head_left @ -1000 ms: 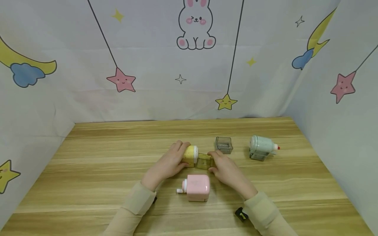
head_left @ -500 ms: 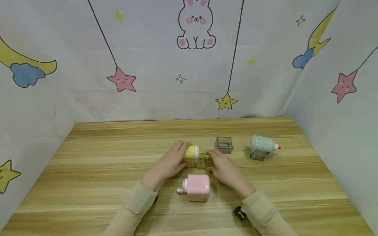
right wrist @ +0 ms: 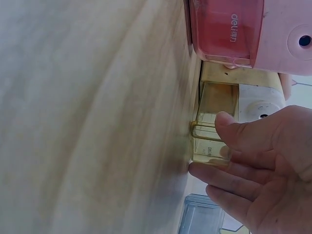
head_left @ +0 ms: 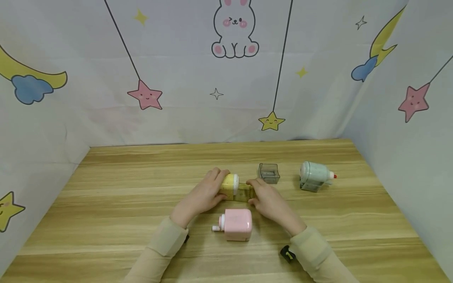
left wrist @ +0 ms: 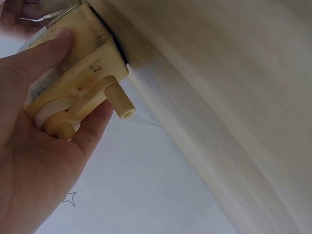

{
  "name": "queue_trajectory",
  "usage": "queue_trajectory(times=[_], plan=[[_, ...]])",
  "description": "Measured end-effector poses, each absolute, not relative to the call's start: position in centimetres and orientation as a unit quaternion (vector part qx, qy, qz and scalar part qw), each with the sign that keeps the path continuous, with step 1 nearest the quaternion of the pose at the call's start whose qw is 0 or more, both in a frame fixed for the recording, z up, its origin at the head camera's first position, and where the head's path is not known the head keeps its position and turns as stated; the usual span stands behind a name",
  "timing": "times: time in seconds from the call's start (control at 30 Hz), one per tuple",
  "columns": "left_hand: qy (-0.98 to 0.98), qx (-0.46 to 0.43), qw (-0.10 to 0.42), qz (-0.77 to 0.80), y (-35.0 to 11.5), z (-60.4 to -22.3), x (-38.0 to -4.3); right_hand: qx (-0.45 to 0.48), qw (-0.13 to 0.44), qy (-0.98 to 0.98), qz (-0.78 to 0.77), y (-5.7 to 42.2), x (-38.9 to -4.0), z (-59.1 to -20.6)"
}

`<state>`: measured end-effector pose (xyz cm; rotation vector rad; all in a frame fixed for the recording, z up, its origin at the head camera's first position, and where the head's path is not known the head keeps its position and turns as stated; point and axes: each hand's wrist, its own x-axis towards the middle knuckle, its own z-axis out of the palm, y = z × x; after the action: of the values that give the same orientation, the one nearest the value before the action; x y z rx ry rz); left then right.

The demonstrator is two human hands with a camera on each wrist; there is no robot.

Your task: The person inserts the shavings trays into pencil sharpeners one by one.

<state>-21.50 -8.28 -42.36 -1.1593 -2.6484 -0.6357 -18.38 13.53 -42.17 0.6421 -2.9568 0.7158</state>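
Note:
My left hand (head_left: 201, 195) grips a yellow crank pencil sharpener (head_left: 226, 188) on the table, fingers over the far side and thumb on the near side. In the left wrist view its yellow crank handle (left wrist: 119, 100) sticks out beside the palm. A clear yellow shavings drawer (head_left: 242, 193) extends from the sharpener's white-fronted end, partly inside the body. My right hand (head_left: 271, 201) holds the drawer's outer end between thumb and fingers. The right wrist view shows the thumb on the drawer (right wrist: 207, 146), lined up with the sharpener's opening.
A pink sharpener (head_left: 238, 225) stands just in front of the hands. Behind the right hand lies a clear grey drawer (head_left: 269, 174), and a mint-green sharpener (head_left: 314, 175) is farther right. A black wrist device (head_left: 288, 254) shows by the right cuff.
The right hand has shifted slightly left, bringing the yellow drawer in line with the sharpener's body and closer to it. The left hand keeps its grip in place.

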Motion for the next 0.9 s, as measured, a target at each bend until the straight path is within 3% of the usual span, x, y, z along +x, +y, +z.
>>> queue_trajectory(times=[0.9], plan=[[-0.89,-0.392,0.086,-0.217,-8.4,-42.3,-21.5,0.234,0.016,-0.946,0.226,12.2,-19.3,-42.3]])
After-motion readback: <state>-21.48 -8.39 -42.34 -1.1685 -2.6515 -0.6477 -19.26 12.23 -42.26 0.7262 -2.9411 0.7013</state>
